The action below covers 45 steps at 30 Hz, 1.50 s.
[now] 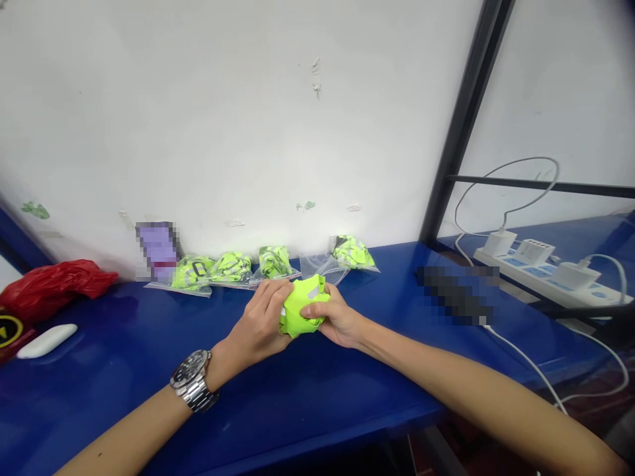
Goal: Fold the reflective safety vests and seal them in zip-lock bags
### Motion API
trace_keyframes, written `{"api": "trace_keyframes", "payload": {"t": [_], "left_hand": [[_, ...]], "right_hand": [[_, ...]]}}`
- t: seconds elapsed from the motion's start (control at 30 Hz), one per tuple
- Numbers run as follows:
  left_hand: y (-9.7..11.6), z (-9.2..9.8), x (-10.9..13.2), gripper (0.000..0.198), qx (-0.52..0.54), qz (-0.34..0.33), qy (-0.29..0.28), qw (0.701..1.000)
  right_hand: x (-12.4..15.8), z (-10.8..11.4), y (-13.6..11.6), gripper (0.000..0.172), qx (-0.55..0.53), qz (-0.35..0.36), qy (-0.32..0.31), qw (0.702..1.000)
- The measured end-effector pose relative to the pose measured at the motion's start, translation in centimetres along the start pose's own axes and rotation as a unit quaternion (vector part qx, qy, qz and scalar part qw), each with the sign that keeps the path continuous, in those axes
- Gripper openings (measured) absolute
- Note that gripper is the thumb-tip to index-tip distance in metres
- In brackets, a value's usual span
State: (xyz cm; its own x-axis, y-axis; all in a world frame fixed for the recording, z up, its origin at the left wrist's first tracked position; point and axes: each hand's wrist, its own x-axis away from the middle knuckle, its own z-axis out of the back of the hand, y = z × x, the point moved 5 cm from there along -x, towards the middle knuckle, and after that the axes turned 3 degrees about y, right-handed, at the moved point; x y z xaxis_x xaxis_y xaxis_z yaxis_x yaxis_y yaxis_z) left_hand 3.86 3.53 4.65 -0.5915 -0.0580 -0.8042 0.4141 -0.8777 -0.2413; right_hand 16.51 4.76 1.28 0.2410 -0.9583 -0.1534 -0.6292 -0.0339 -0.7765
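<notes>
Both of my hands are closed around one bunched neon-green fabric piece with a grey reflective strip, held just above the blue table. My left hand, with a metal watch on its wrist, grips the left side of the piece. My right hand grips its right side, thumb on top. Just behind my hands, an empty clear plastic bag lies on the table.
Several clear bags holding green fabric line the white wall. A red plastic bag and a white oval object lie far left. A white power strip with chargers and cables sits at right beyond a black frame post.
</notes>
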Motion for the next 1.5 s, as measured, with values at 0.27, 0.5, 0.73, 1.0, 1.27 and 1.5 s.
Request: {"api": "trace_keyframes", "payload": {"t": [0.27, 0.5, 0.73, 1.0, 1.27, 1.5], "left_hand": [[-0.8, -0.2, -0.2, 0.075, 0.074, 0.039, 0.018, 0.996], [0.3, 0.7, -1.8, 0.066, 0.165, 0.107, 0.083, 0.977], [2.5, 2.2, -3.4, 0.062, 0.177, 0.092, 0.116, 0.973], [-0.8, -0.5, -0.8, 0.088, 0.175, 0.008, 0.038, 0.984], [-2.9, -1.5, 0.0, 0.102, 0.145, 0.048, -0.054, 0.987], [-4.6, -3.2, -1.3, 0.037, 0.04, 0.185, -0.149, 0.971]], "right_hand": [[-0.6, 1.0, -0.3, 0.04, 0.04, 0.04, 0.054, 0.997], [-0.5, 0.0, -0.5, 0.031, 0.004, -0.029, -0.027, 0.999], [-0.1, 0.0, -0.1, 0.032, -0.007, -0.07, -0.104, 0.992], [-0.4, 0.4, -0.9, 0.032, -0.021, -0.021, -0.034, 0.999], [-1.1, 1.5, -3.1, 0.033, 0.064, 0.048, 0.047, 0.996], [-2.0, 5.0, -9.4, 0.035, 0.065, 0.167, 0.206, 0.962]]}}
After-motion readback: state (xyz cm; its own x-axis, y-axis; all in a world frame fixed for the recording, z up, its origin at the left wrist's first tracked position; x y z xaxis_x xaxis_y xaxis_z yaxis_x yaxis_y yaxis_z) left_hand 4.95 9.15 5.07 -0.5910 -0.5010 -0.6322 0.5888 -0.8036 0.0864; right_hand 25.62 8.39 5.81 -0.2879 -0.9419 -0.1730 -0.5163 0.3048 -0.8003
